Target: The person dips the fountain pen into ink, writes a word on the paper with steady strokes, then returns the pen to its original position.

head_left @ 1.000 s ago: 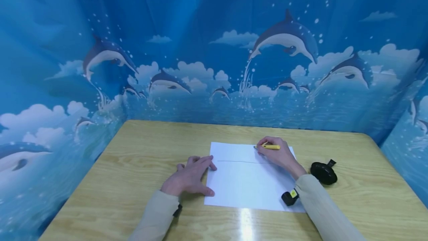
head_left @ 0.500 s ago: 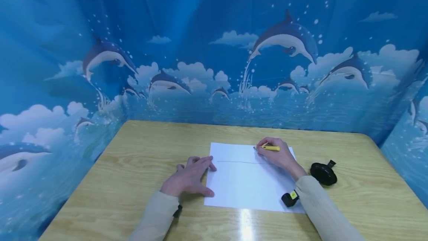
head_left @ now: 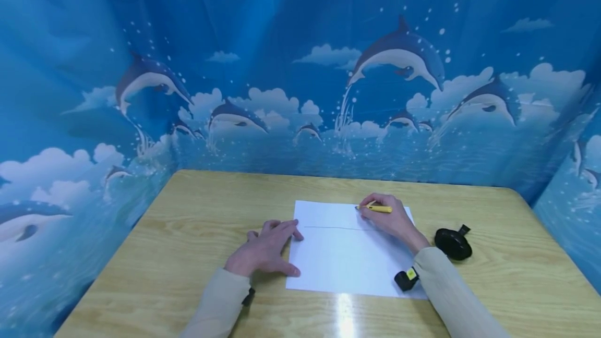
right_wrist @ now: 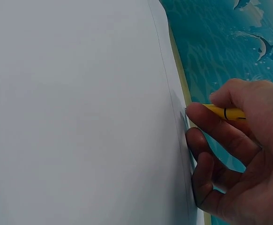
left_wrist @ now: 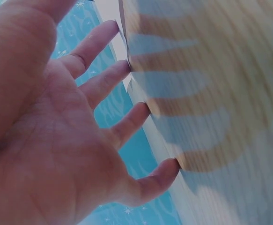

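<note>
A white sheet of paper (head_left: 343,260) lies on the table with one thin dark line drawn across its upper part. My right hand (head_left: 391,219) pinches a yellow pen (head_left: 379,208) between thumb and fingers, its dark tip at the paper above that line. In the right wrist view the yellow pen (right_wrist: 227,113) shows between the fingers and thumb, the other fingers curled beside it. My left hand (head_left: 265,248) is spread over the paper's left edge, with fingertips and thumb resting there. In the left wrist view the left hand (left_wrist: 84,117) has its fingers apart, several tips touching the tabletop.
A black rounded object (head_left: 453,244) with a short tab stands on the wooden table (head_left: 197,213), right of my right forearm. A small black device (head_left: 406,278) with a yellow mark sits at the right wrist, over the paper. A blue dolphin-print curtain (head_left: 281,67) hangs behind the table.
</note>
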The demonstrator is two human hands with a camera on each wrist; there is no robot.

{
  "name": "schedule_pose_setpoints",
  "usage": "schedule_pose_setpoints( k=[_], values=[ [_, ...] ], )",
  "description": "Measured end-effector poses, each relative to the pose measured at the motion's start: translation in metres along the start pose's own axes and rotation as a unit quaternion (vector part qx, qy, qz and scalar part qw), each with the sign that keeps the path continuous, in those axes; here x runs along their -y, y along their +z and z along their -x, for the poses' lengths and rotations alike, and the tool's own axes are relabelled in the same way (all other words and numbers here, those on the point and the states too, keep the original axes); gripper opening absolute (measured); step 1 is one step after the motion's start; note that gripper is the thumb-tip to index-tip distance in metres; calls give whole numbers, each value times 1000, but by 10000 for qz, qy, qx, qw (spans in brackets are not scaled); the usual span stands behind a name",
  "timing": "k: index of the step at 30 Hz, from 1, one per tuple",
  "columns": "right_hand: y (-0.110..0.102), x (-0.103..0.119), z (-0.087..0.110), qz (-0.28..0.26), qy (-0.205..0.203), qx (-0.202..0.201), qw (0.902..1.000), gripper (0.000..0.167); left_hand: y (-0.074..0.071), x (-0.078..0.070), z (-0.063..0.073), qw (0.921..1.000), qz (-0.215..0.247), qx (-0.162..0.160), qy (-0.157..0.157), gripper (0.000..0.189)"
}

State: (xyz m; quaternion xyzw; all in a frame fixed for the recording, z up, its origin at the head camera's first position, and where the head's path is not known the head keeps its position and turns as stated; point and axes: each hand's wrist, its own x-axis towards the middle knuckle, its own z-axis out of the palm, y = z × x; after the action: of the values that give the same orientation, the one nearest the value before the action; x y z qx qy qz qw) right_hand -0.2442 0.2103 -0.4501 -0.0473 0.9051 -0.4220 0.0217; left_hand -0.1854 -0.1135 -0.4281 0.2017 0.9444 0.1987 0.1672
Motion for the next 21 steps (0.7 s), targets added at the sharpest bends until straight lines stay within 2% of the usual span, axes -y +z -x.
schedule_pose_setpoints(
  k=[11,21],
  values=[
    [-1,2,1,13,66,11,10000,19,0,0,0,10000,-39,3,47,68],
    [-2,-1,3,-216,195,97,9995,16,1,0,0,10000,5,19,-1,68]
  ],
)
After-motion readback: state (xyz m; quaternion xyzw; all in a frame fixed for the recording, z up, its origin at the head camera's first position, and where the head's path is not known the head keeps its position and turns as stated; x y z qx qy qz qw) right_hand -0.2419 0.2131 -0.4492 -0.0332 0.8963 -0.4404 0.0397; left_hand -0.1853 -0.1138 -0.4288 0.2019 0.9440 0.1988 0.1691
